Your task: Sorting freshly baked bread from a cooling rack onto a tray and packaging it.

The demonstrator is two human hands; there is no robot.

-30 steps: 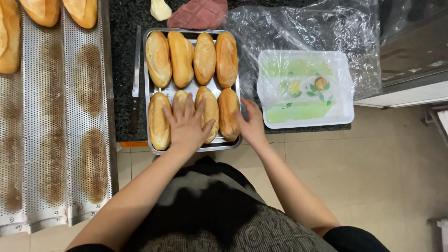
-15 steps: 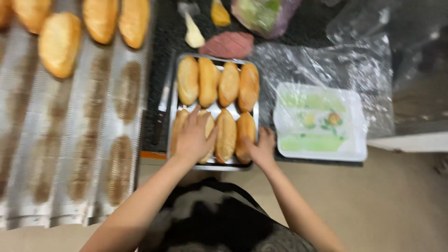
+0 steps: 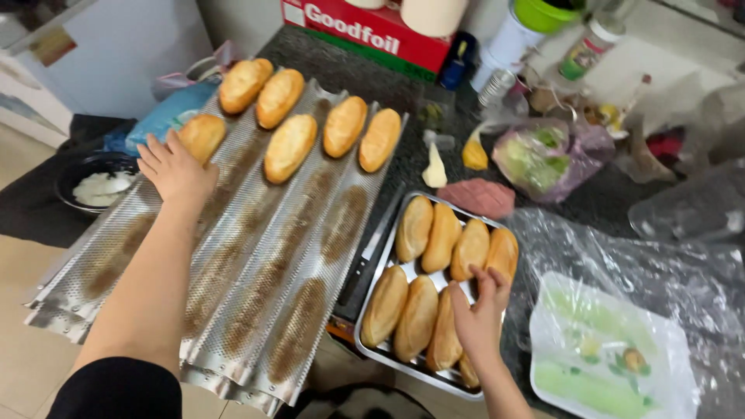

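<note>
My left hand hovers with fingers spread over the left channel of a long perforated baking tray, just short of a golden bread roll. Several more rolls lie at the tray's far end. My right hand rests on the rolls packed in a small metal tray at lower centre, fingers touching one roll. Neither hand grips anything.
A knife lies between the two trays. Right of the small tray is a white rectangular plate under clear plastic. Behind are a pink meat slab, a bag of greens, a red foil box, bottles and a dark bowl.
My left hand left the small tray and reached far left over the perforated tray toward a roll. The view swung up and left. My right hand stayed on the small tray.
</note>
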